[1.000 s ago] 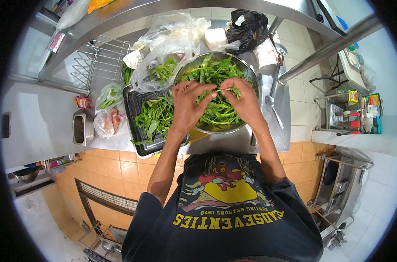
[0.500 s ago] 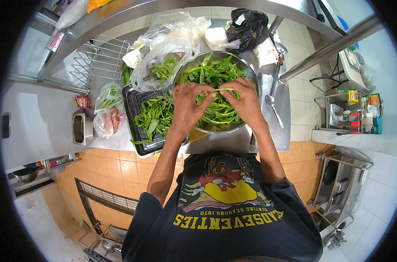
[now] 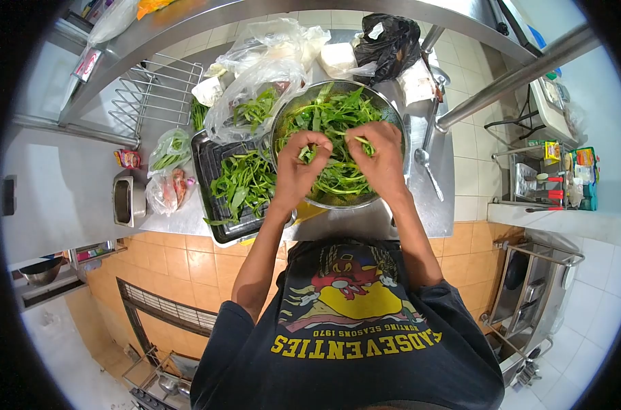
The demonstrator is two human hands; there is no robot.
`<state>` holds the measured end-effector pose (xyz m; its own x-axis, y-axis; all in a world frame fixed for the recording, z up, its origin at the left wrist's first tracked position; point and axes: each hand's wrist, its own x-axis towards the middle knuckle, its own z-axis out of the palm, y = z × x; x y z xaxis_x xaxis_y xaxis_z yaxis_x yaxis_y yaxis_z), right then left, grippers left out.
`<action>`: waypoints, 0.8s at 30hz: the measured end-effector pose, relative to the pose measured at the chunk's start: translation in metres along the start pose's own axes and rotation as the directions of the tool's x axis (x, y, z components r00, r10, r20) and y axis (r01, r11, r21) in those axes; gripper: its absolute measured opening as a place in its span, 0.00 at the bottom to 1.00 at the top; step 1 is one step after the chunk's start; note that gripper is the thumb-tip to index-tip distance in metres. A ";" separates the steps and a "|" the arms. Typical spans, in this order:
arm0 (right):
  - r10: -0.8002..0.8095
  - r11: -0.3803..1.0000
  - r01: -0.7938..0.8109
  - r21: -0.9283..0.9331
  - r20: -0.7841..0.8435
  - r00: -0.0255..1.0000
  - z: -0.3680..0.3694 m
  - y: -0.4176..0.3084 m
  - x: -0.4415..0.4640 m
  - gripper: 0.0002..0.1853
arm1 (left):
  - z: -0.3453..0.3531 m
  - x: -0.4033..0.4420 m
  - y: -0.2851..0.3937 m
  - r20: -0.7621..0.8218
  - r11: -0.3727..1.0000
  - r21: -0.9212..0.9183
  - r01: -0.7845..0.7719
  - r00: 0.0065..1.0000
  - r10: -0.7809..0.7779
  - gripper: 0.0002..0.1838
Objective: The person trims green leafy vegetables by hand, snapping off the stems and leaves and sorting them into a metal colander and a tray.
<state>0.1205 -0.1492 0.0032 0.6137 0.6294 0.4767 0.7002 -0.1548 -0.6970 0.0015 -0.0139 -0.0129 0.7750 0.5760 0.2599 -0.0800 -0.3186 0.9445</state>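
Note:
Over a metal colander (image 3: 281, 109) heaped with leafy greens (image 3: 344, 113) that look like water spinach, my two hands are held a little apart. My right hand (image 3: 380, 154) is closed in a pinch on a green stem (image 3: 365, 145). My left hand (image 3: 300, 167) is also pinched, thumb against fingers; green shows in the gap, but whether it is held or lies behind cannot be made out. Left of the colander, a black tray (image 3: 211, 154) carries more cut greens (image 3: 241, 184). A clear plastic bag (image 3: 225, 113) with greens inside touches the colander's far left side.
A black plastic bag (image 3: 389, 51) and a white block-shaped package (image 3: 337, 59) stand behind the colander. On the right lies a spoon (image 3: 428, 171). A wire rack (image 3: 150, 96), bagged vegetables (image 3: 168, 154) and a steel container (image 3: 128, 201) are at left. A metal shelf (image 3: 276, 7) crosses above.
My hands were together with a stem between their fingertips; now they have parted, leaving a gap. The stem still shows in my right hand.

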 end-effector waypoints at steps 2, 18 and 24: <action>0.058 0.997 -0.059 0.049 0.029 0.998 -0.007 0.004 0.004 0.05 | -0.005 0.000 -0.001 -0.021 0.973 -0.207 0.098 0.994 -0.105 0.03; 0.213 0.965 -0.220 0.144 0.065 0.975 -0.026 0.019 -0.002 0.07 | -0.114 0.074 -0.062 -0.127 0.757 0.652 -0.043 0.978 0.165 0.18; 0.253 0.945 -0.263 0.192 0.074 0.965 -0.027 0.023 -0.002 0.07 | -0.119 0.077 -0.075 -0.198 0.819 0.574 0.021 0.974 0.114 0.17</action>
<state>0.1456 -0.1746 0.0005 0.7423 0.6243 0.2436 0.4303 -0.1655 -0.8874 -0.0073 0.1436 -0.0404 0.6211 0.6737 0.4004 0.3108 -0.6808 0.6633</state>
